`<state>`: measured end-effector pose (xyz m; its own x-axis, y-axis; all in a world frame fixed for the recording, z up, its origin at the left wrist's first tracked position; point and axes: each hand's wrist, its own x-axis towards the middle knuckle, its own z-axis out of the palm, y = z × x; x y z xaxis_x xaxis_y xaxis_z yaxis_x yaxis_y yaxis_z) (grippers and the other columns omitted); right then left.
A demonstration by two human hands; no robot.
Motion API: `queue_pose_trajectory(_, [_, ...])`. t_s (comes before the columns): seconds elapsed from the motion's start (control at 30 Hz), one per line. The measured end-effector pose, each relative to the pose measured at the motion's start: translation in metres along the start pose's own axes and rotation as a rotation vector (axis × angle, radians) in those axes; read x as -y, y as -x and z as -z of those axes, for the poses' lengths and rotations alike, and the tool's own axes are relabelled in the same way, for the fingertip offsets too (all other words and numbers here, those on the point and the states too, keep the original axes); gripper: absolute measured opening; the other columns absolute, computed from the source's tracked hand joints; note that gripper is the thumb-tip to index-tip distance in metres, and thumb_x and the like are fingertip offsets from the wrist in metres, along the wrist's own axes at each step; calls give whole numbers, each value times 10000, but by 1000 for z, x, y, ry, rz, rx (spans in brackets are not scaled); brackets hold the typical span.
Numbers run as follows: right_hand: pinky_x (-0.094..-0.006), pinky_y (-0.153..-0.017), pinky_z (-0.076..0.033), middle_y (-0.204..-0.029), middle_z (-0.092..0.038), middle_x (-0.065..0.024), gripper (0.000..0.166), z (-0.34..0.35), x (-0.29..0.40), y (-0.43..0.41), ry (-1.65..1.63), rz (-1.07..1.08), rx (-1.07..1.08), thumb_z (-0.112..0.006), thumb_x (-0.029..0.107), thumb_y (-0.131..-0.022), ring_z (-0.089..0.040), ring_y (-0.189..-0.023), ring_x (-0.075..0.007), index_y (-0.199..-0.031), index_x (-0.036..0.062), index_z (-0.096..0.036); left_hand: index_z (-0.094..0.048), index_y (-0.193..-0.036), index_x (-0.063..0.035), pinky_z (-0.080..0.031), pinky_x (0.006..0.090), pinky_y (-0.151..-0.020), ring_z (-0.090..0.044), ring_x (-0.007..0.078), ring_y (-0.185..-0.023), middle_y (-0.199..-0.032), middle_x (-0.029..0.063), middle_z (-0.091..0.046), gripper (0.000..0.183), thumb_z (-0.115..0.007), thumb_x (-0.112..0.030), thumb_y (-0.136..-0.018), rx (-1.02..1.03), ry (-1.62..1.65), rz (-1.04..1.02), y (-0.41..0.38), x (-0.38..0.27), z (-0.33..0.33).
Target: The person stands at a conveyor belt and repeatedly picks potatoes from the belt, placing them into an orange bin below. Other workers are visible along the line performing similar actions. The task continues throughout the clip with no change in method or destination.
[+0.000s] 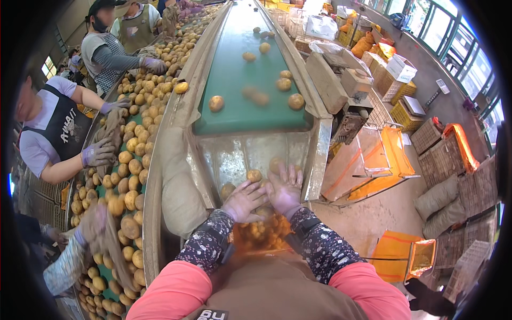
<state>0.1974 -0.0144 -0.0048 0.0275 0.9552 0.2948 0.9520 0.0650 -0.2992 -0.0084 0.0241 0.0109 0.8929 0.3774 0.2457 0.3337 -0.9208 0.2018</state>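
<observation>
My left hand [243, 201], in a thin lavender glove, is palm down with its fingers apart at the lower end of a metal chute [224, 154]. Beside it my right hand [285, 194], gloved alike, reaches a little farther up the chute, fingers spread, against a blurred potato [276, 165]. One potato [254, 175] lies just above my left fingertips, and another [227, 191] is by the chute's left wall. Below my wrists, an orange mesh bag [244, 242] holds many potatoes [262, 232]. My palms hide part of the chute's lip.
A green conveyor belt [228, 80] carries scattered potatoes towards the chute. On the left, co-workers in gloves handle potatoes and cloths along a second belt [106, 276]. A stuffed sack [178, 192] lines the chute's left side. At right are a framed orange bag [394, 160] and stacked crates [440, 156].
</observation>
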Motion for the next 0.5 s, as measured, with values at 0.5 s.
queue_pose_trajectory(0.5, [-584,-1222,-132,-1554,-418,-142,428,4,5,-1,17,16,-59,-565,374,-936,-308,-1462,-395,-1301,177,-672,-639,-1287,-124,-336,534,-1152,-497,340,-1321,-1371,99,-575,696,-707,-603,-786,-37,-22,-8,0,1,-2])
